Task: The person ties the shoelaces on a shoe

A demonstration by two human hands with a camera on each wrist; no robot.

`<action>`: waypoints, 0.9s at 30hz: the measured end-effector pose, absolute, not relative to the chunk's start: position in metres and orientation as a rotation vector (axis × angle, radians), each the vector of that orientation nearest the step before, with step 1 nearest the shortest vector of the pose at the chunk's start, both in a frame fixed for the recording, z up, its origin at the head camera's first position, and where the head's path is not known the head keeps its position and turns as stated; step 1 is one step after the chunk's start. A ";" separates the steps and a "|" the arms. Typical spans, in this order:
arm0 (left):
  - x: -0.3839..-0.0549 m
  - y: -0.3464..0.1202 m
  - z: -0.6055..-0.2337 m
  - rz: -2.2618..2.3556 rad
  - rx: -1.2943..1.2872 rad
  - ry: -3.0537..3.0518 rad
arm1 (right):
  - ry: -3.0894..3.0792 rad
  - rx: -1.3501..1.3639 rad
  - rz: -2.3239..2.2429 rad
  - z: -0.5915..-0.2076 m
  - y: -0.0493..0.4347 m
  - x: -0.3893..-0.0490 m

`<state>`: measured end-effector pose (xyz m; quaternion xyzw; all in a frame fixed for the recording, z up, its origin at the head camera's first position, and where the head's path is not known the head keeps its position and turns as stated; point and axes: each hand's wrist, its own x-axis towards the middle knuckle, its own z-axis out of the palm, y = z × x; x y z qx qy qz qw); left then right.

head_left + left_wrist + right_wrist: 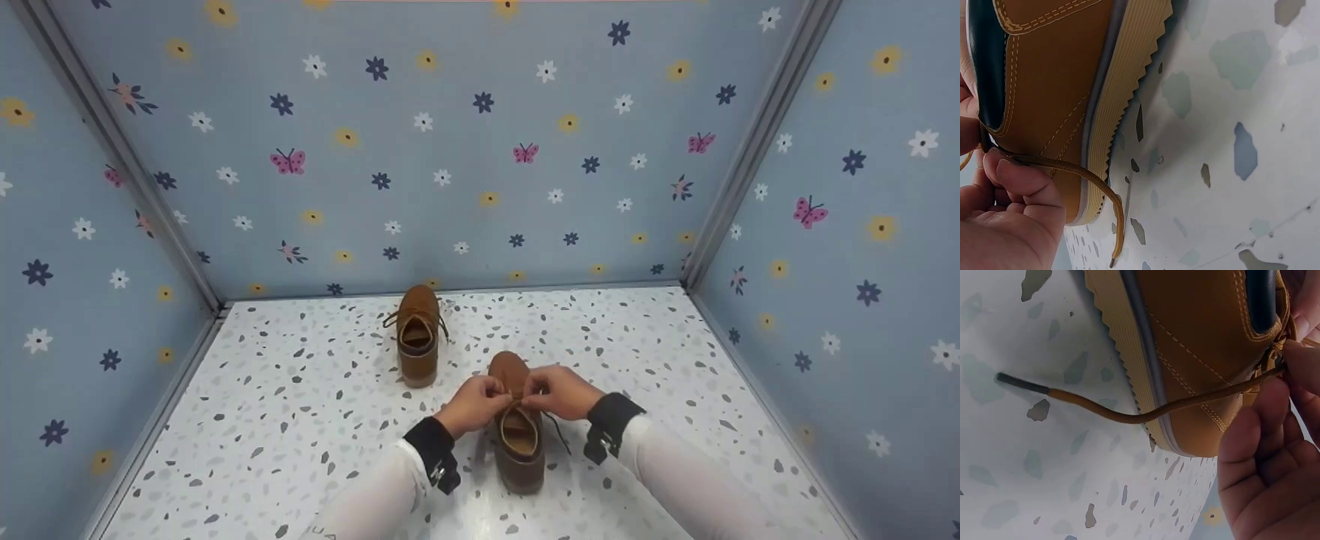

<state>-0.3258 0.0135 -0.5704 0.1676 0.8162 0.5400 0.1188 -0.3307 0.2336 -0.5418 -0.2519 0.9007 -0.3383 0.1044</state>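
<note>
A brown lace-up shoe (520, 469) with a dark collar and pale ridged sole stands on the floor, toe pointing away. Over its tongue both hands meet at the lacing. My left hand (474, 403) pinches the shoelace (1075, 169) between thumb and fingers, and a lace end dangles down the shoe's side. From the other side, my right hand (564, 391) pinches the lace too; its loose end, with a dark tip (1022, 382), hangs past the sole. The knot area is partly hidden by the fingers.
A second brown shoe (418, 367), its laces spread to both sides, stands farther back on the left, near the flowered back wall (450, 150). Flowered panels also rise at left and right around the speckled floor (300, 435).
</note>
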 end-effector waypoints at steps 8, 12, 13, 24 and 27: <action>-0.325 0.012 -0.570 1.564 0.527 2.416 | 2.636 -0.766 -0.981 -0.545 0.232 -0.335; -0.325 0.011 -0.570 1.594 0.556 2.416 | 2.642 -0.821 -0.947 -0.546 0.231 -0.335; -0.324 0.011 -0.570 1.603 0.557 2.411 | 2.645 -0.816 -0.948 -0.546 0.231 -0.335; -0.324 0.004 -0.569 1.654 0.527 2.345 | 2.695 -0.696 -0.986 -0.543 0.227 -0.336; -0.323 0.003 -0.569 1.677 0.528 2.323 | 2.719 -0.703 -0.983 -0.543 0.226 -0.335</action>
